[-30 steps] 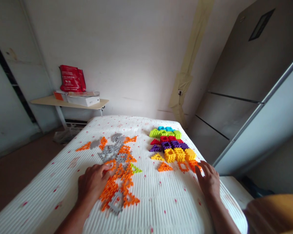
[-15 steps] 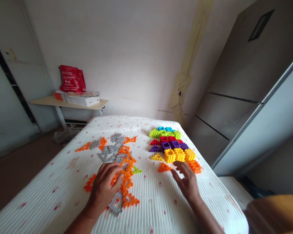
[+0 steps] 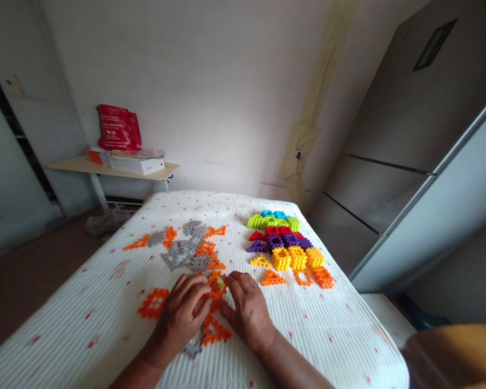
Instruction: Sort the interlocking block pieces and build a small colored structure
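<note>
Both my hands rest on a loose pile of orange and grey plastic lattice pieces (image 3: 198, 254) in the middle of a white mattress (image 3: 308, 335). My left hand (image 3: 182, 316) lies palm down over the pile's near part, fingers spread and slightly curled. My right hand (image 3: 247, 308) sits beside it, its fingertips touching an orange piece (image 3: 217, 284) between the two hands. A single orange square piece (image 3: 154, 302) lies to the left of my left hand. Sorted stacks of green, blue, red, purple, yellow and orange pieces (image 3: 285, 243) stand at the right.
A small shelf table (image 3: 109, 170) with a red bag (image 3: 117, 128) and white boxes stands by the far wall at the left. A tall grey refrigerator (image 3: 409, 135) stands close to the mattress on the right. An orange-brown cushion edge (image 3: 453, 351) shows at the lower right.
My right hand has come from the orange stack at the right edge across to the central pile. My left hand slid slightly right and nearer, uncovering an orange square piece at its left.
</note>
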Demonstrator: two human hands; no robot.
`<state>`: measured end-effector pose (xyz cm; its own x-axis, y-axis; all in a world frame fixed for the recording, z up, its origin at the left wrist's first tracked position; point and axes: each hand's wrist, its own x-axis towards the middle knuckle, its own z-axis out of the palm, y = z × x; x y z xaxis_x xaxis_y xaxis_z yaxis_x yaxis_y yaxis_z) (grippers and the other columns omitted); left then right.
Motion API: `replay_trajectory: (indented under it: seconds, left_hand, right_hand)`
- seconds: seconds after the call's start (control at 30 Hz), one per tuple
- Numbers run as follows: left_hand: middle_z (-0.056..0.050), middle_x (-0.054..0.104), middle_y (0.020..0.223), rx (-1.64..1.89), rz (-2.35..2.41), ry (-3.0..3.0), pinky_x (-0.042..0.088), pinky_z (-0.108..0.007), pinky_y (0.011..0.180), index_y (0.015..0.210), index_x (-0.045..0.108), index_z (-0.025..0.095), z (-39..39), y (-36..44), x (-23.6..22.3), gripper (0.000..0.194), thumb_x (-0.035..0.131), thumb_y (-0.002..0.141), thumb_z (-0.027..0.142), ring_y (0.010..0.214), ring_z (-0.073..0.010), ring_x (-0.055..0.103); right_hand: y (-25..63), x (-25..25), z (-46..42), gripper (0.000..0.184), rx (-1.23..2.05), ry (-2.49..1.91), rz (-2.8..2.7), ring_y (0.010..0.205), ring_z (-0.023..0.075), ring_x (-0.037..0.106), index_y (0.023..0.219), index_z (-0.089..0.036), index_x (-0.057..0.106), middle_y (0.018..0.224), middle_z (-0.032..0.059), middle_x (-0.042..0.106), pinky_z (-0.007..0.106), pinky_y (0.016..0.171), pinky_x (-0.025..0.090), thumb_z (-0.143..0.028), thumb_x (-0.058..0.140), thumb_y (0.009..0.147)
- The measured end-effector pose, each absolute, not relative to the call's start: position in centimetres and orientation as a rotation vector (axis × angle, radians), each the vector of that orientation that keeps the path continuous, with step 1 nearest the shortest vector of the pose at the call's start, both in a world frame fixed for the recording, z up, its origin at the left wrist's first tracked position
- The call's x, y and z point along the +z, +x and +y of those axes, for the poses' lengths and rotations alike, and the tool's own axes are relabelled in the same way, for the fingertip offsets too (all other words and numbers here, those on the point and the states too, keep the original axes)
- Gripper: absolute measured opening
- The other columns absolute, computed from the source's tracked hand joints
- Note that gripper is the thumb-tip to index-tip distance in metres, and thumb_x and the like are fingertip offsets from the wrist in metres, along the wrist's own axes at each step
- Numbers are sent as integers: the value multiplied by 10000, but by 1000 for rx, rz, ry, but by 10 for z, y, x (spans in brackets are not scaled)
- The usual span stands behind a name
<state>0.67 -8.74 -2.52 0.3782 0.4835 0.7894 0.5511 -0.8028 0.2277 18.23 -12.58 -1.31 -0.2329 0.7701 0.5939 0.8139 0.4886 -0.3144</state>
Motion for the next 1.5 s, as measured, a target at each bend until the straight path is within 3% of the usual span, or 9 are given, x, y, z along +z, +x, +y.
replay_trajectory:
  seconds: [0.23,0.43,0.57,0.73,1.03,1.3,1.5]
  left_hand:
    - [-76,634,1006,-1426,-932,-2495,485,-360,848,1088,551,208,-81,-1,-28,317,589,788,113,963,-213,581]
    - [-73,633,987,-1460,-961,-2444,475,-355,845,1031,578,212,-76,-7,-32,273,570,788,88,936,-206,583]
    - [-77,634,977,-1470,-949,-2452,477,-343,835,968,609,198,-76,-6,-32,211,564,791,91,923,-203,588]
    - [-69,643,964,-1485,-975,-2416,470,-340,838,941,628,197,-73,-9,-34,170,556,805,124,908,-200,597]
    - [-61,642,952,-1495,-1006,-2392,466,-335,841,926,627,206,-73,-7,-31,157,548,810,135,907,-195,587]
    - [-42,673,899,-1458,-1419,-2285,471,-334,825,895,624,211,-62,-22,-44,152,493,820,200,895,-203,587]
    - [-46,699,948,-1091,-1718,-2439,466,-350,855,908,668,205,-48,-22,-27,261,431,802,223,929,-218,601]
  right_hand:
    - [212,-10,-133,255,-283,-1420,-1971,865,237,587,1037,-187,606,976,91,660,382,767,488,-342,567,839]
    - [303,-23,-150,253,-563,-1817,-1672,805,220,635,970,-169,630,919,98,684,307,677,481,-361,489,885]
    - [336,-25,-158,290,-520,-2163,-1556,684,175,644,963,-187,642,907,71,693,242,537,413,-406,472,881]
    - [339,-24,-156,262,-369,-2393,-1509,748,165,654,986,-196,639,946,62,690,219,545,378,-364,466,885]
    - [341,-28,-153,225,-341,-2501,-1514,733,172,653,973,-186,625,922,80,679,227,541,362,-312,467,874]
    - [338,-29,-154,261,-303,-2457,-1544,773,193,662,1003,-190,615,961,71,655,243,539,401,-349,441,892]
    - [344,-45,-154,278,-564,-2267,-1590,707,172,660,1007,-191,623,1083,90,632,230,479,397,-365,439,894]
